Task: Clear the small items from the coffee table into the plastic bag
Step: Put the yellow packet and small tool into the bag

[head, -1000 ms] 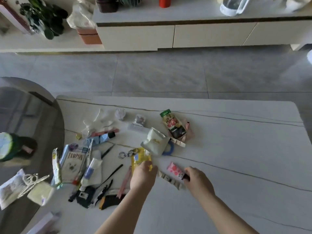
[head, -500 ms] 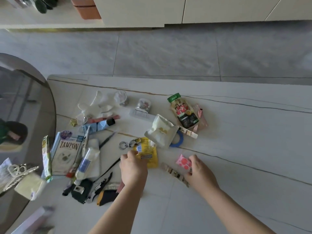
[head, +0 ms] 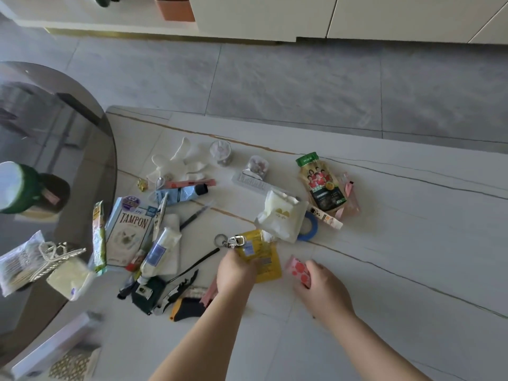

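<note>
Small items lie scattered over the white marble coffee table point(head: 398, 243). My left hand point(head: 236, 273) grips a yellow packet point(head: 264, 257) near the table's front middle, beside a metal key clip point(head: 232, 241). My right hand point(head: 319, 281) holds a pink tube with red dots point(head: 298, 269) just to the right. Behind them lie a white pouch point(head: 283, 215), a blue tape ring point(head: 312, 229) and a green-topped drink pouch point(head: 320, 182). A tampon box point(head: 129, 229), tubes and black tools lie at the left. No plastic bag is in view.
A dark round glass table point(head: 55, 149) overlaps the coffee table's left end and carries a green-lidded jar point(head: 16, 188) and a hair claw point(head: 55, 254). White gloves point(head: 178, 163) and two small clear cups sit at the back. Grey tiled floor and white cabinets lie beyond.
The view tilted down and closer. My left hand closed on the yellow packet and lifted its edge. The patterned strip that lay between my hands no longer shows there.
</note>
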`<state>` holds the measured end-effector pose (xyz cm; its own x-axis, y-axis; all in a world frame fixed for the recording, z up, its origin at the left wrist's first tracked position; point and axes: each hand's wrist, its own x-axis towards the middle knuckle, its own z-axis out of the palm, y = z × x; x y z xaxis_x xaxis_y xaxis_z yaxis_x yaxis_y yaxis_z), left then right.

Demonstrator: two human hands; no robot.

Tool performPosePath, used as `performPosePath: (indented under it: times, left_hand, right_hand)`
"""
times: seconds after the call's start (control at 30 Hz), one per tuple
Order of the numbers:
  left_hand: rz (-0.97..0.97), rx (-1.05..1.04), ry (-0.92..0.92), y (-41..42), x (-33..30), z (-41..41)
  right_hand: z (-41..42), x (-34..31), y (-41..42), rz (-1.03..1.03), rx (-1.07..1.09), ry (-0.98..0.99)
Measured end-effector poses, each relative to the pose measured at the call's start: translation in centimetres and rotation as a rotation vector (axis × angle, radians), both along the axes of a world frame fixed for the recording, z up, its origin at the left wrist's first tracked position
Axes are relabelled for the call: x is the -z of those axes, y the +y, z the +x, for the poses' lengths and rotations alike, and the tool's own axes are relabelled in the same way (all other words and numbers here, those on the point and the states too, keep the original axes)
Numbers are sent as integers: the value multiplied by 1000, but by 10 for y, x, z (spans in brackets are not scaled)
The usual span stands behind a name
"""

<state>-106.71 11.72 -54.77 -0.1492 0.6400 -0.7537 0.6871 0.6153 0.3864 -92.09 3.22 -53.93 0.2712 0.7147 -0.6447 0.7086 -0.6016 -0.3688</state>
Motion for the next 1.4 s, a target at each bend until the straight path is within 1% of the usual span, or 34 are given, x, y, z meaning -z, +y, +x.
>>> performPosePath:
  times: [0.1, 0.17, 0.27, 0.33, 0.5, 0.67, 0.77, 0.9, 1.07, 1.2, 1.3, 1.4]
  left_hand:
    - [-45, 1, -59, -9, -14, -10]
    - [-61, 61, -28, -12, -24, -17]
    - [-33, 165, 16, -14, -38, -28]
    - [22, 176, 28, -10, -43, -33]
    - [172, 273, 120, 23, -33, -38]
    - [170, 362, 166, 43, -9, -33]
    - [176, 321, 186, 40, 0, -29]
    - [108, 241, 145, 41, 7, -30]
    - [72, 274, 190, 36, 6, -34]
    - [71, 225, 149, 30, 1, -33]
    - [120, 206, 132, 23, -5, -31]
    - [151, 97, 12, 12, -18, -33]
  right_hand:
    - [7, -14, 7, -9, 105, 18]
    - [11, -24, 13, 0, 138, 31]
    - [14, -34, 21, -2, 231, 99]
    - [14, -38, 24, -22, 300, 148]
    - [10, -34, 20, -55, 414, 230]
    - [0, -24, 16, -50, 524, 353]
    - [-4, -21, 12, -68, 595, 417]
    - [-6, -21, 7, -71, 626, 435]
    - [-6, -25, 1, -67, 649, 427]
    - [-8, -29, -4, -52, 638, 425]
    - [-10, -34, -8, -48, 619, 431]
    - [-12, -44, -13, -44, 593, 437]
